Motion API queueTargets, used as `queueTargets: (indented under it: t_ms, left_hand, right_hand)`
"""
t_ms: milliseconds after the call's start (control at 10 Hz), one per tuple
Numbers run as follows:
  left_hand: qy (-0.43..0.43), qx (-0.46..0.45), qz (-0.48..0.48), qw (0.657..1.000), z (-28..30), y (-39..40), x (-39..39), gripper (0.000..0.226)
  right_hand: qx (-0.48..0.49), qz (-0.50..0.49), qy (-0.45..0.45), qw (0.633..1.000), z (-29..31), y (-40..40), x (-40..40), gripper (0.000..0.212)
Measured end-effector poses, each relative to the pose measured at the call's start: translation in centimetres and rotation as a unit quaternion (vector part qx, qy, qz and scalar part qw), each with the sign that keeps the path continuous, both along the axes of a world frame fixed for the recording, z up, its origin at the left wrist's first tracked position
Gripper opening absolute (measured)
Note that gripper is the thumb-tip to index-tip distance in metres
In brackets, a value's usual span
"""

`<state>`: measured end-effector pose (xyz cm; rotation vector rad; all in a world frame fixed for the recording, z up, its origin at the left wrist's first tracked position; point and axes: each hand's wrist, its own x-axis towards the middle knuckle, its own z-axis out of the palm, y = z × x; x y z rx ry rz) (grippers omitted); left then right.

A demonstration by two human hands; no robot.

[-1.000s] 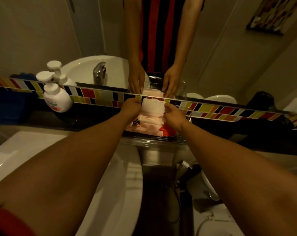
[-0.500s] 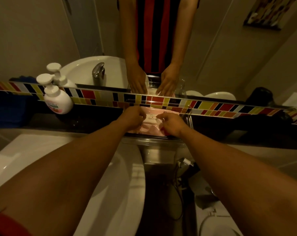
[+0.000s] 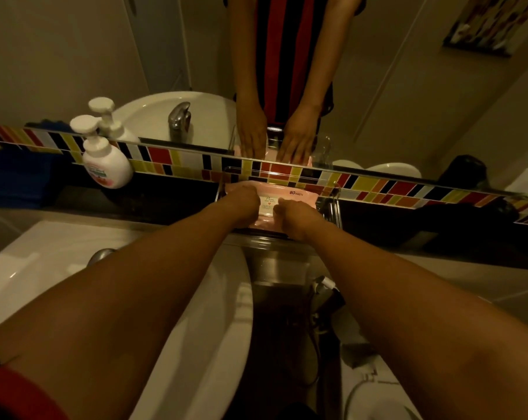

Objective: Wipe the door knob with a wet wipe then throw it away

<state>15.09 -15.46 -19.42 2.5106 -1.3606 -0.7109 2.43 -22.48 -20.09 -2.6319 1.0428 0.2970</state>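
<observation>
A pink wet wipe pack [image 3: 299, 194] marked "80 sheets" lies flat in a wire rack [image 3: 335, 207] on the dark counter under the mirror. Its white lid is down. My left hand [image 3: 241, 203] curls over the pack's left end. My right hand [image 3: 296, 216] has its fingers bent down on the lid and the pack's front right. No loose wipe shows in either hand. No door knob is in view.
A white pump soap bottle [image 3: 105, 162] stands at the left on the counter beside a blue cloth [image 3: 14, 180]. The white sink [image 3: 44, 259] lies below my left arm. A toilet [image 3: 378, 398] is at the bottom right. The mirror reflects my arms and the tap.
The pack's white lid stood open a second ago and is now shut. Both hands have come down onto the pack, which lies flatter in the rack.
</observation>
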Motion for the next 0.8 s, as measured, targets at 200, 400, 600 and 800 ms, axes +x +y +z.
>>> queueTargets:
  t_ms: [200, 400, 600, 800]
  left_hand:
    - [-0.010, -0.039, -0.009, 0.999, 2.9, 3.0, 1.0, 0.041]
    - [-0.043, -0.059, 0.031, 0.997, 7.8, 8.0, 1.9, 0.046]
    - [-0.100, -0.045, 0.079, 0.991, 12.4, 15.1, -0.1, 0.041]
    - [-0.170, 0.004, 0.176, 0.970, 16.1, 26.6, -2.0, 0.048]
  right_hand:
    - [0.000, 0.015, -0.043, 0.999, 1.8, 1.0, -0.7, 0.046]
    - [0.006, 0.030, -0.119, 0.992, 6.5, 2.5, -1.2, 0.053]
    - [-0.023, 0.110, -0.164, 0.980, 11.7, 6.0, -1.5, 0.040]
    - [-0.011, 0.203, -0.187, 0.961, 15.5, 13.7, 0.4, 0.040]
